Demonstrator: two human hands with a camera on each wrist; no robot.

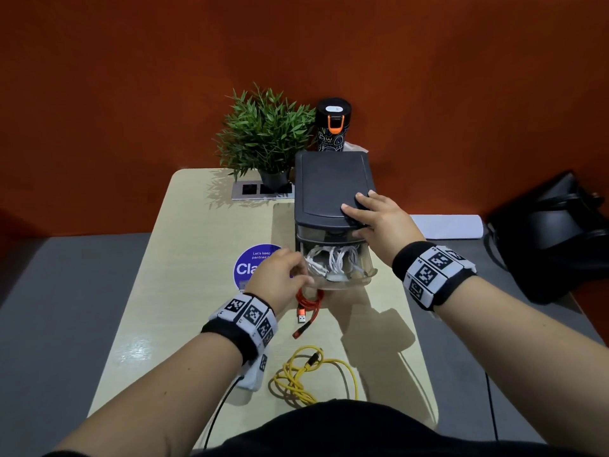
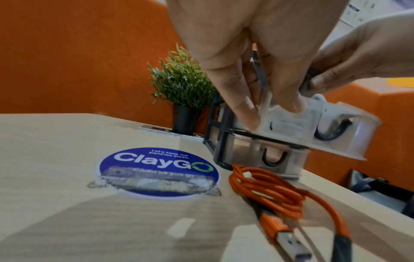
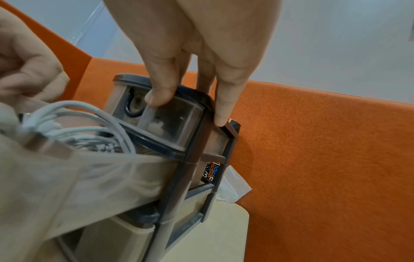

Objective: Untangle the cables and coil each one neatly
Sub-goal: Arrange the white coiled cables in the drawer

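Note:
A small drawer unit with a black top stands at the back of the table. Its middle clear drawer is pulled out, with tangled white cables inside. My left hand pinches the drawer's front left corner. My right hand grips the unit's top front right corner, with the thumb on the top drawer's front. A coiled orange cable lies on the table just under my left hand. A loose yellow cable lies near the table's front edge.
A potted plant and a black patterned bottle stand behind the unit against the orange wall. A blue round sticker marks the table. A black bag and a white sheet lie off to the right.

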